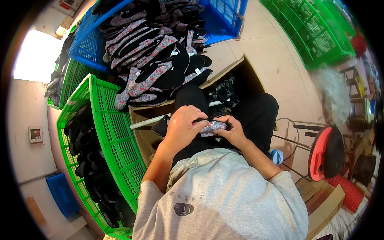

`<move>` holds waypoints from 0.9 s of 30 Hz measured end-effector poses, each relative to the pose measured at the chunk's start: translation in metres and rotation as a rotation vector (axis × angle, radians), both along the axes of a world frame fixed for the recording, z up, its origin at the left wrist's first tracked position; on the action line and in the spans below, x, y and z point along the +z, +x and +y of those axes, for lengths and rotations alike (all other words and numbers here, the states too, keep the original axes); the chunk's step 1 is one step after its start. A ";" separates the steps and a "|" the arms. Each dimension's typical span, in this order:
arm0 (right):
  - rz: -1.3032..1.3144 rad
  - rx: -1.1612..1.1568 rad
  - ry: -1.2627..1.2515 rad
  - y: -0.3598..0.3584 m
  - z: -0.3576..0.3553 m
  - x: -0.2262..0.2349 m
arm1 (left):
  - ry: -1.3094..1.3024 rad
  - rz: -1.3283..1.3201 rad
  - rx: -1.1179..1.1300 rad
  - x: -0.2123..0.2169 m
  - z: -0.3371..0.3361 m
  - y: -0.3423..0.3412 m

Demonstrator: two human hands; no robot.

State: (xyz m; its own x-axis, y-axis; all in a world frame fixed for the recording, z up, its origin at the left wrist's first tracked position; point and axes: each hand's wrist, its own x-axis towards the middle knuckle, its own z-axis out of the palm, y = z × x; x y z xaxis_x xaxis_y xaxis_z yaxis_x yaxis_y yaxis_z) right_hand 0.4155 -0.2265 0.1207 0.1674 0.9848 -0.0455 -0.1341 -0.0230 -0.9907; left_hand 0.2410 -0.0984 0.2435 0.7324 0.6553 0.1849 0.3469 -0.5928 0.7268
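Note:
Over my lap, a grey floral fabric shoe upper with black edging is pinched between my two hands. My left hand closes on its left side, back of the hand facing up, with the fingertips bent in at the edge. On the other side my right hand grips it between thumb and fingers. A black rounded piece sticks out left of my left hand; whether it belongs to the same upper is hidden. Past my knees, a large pile of similar floral and black uppers spills over the front of a blue crate.
An open cardboard box with dark pieces stands at my knees, a pale rod beside it. Left is a green crate of black uppers. Another green crate is far right. A round red-and-black stool stands right.

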 end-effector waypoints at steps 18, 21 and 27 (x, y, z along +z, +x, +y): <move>0.106 0.010 -0.098 -0.002 0.001 0.005 | 0.264 0.100 -0.226 -0.015 0.000 0.024; 0.126 0.032 -0.130 0.001 0.002 0.006 | 0.136 0.032 -0.156 -0.024 -0.001 0.024; 0.208 -0.053 -0.019 -0.003 0.001 0.005 | -0.167 -0.019 -0.023 -0.033 0.001 0.020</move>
State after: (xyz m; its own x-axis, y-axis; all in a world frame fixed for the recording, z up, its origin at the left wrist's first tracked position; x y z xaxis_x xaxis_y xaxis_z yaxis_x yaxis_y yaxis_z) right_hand 0.4128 -0.2251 0.1253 0.2043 0.9735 -0.1030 -0.3367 -0.0290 -0.9412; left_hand 0.2612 -0.0978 0.2106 0.7452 0.6609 0.0882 0.3201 -0.4706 0.8223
